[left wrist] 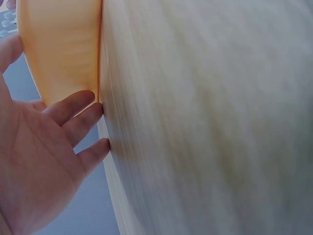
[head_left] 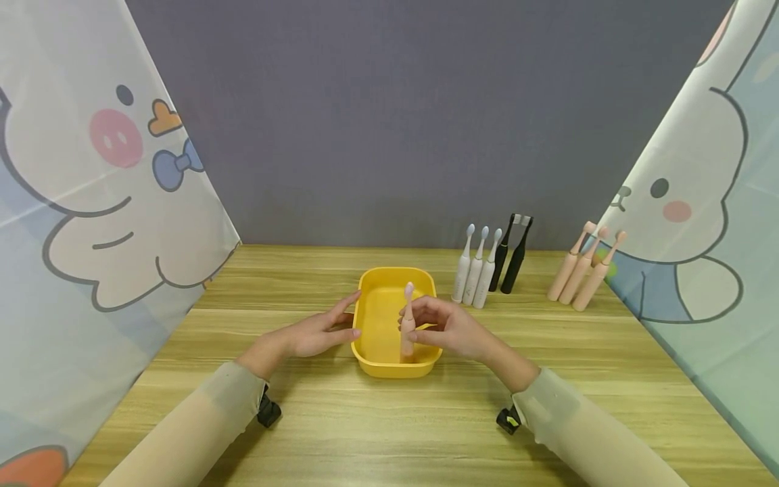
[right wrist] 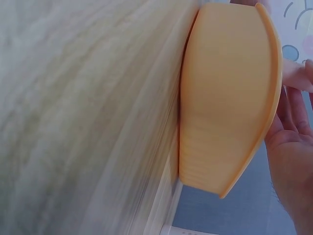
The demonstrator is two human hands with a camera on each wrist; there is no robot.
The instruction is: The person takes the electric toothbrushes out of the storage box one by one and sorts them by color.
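A yellow plastic bin sits on the wooden table in the middle of the head view. My right hand pinches a pink electric toothbrush between thumb and fingers, upright, with its lower end inside the bin near the front right corner. At the bin's left side, my left hand is spread, with thumb and fingertips right at the rim and wall. In the left wrist view its fingers reach along the orange-looking bin wall. The right wrist view shows the bin's outer side, with the toothbrush mostly hidden.
Right of the bin stand three white toothbrushes and two black toothbrushes. Three pink toothbrushes stand farther right. A grey panel rises behind the wooden table, with cartoon-printed sheets at both sides.
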